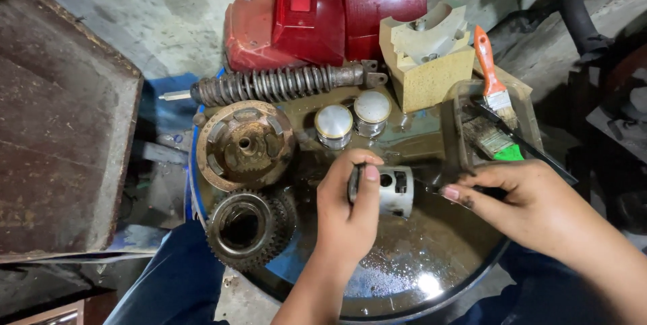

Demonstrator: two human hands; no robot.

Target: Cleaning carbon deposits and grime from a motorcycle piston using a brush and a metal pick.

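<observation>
Piston held over an oily basin, a thin tool at its side.

The left hand (348, 210) gripped the grey piston (393, 191) at its rim, the piston at one o'clock from the palm; the right hand (532, 207) pinched a dark thin tool (431, 187) reaching it from three o'clock; the blue basin (465, 283) lay open toward six o'clock; a toothed gear (244, 227) crowded nine o'clock, two pistons (352, 120) stood at twelve.

One view only, from the person's head, tipped steeply down and close in over a round oily tray (465, 271); both hands (347, 214) reach in from the bottom edge, grey floor (168, 8) filling the top.
</observation>
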